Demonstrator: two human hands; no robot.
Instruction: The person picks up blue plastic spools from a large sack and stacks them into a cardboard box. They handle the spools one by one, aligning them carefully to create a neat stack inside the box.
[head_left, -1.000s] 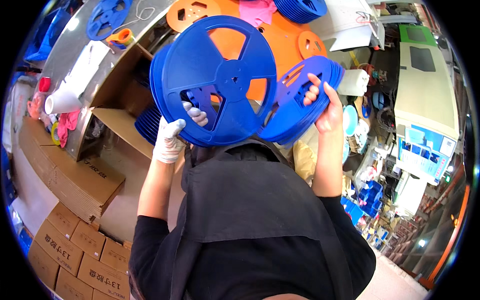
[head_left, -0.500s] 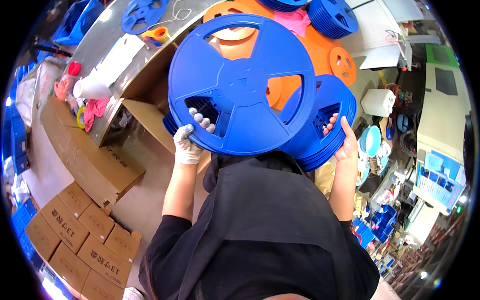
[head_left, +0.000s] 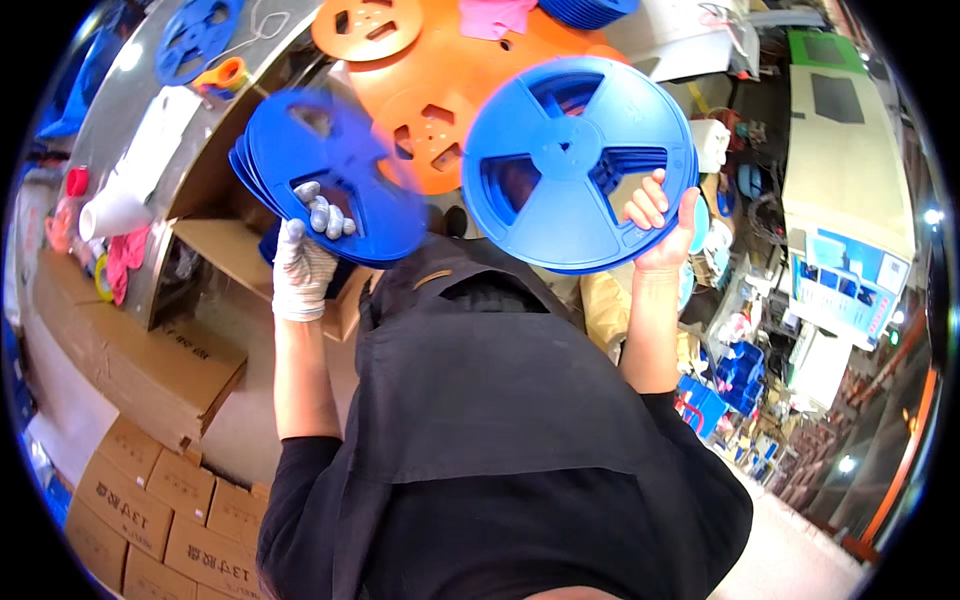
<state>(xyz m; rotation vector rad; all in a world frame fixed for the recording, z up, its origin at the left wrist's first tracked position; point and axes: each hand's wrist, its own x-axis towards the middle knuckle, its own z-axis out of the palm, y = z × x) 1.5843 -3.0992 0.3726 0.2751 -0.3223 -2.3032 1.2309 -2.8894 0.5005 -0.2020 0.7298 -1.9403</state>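
My left hand [head_left: 308, 250], in a pale glove, grips the lower rim of a few stacked blue plastic reels [head_left: 345, 155], its fingers through a cut-out. These reels are tilted and blurred by motion. My bare right hand [head_left: 662, 225] holds another stack of blue reels [head_left: 590, 145] at its lower right, fingers through an opening and thumb outside the rim. The front reel faces me nearly flat. The two stacks are held apart over an orange round table [head_left: 420, 78], which carries orange discs [head_left: 432, 120] with cut-outs.
More blue reels [head_left: 590, 10] and a pink cloth [head_left: 495, 17] lie at the far side. On the left stand a metal table [head_left: 130, 75] with a loose blue reel [head_left: 195, 40], an open cardboard box [head_left: 228, 258] and piled cartons [head_left: 125, 500]. A pale machine [head_left: 845, 150] stands right.
The large blue reel my left hand held in front has gone from there; that hand now holds tilted reels further left. The right-hand reels have turned to face me. The whole view has shifted.
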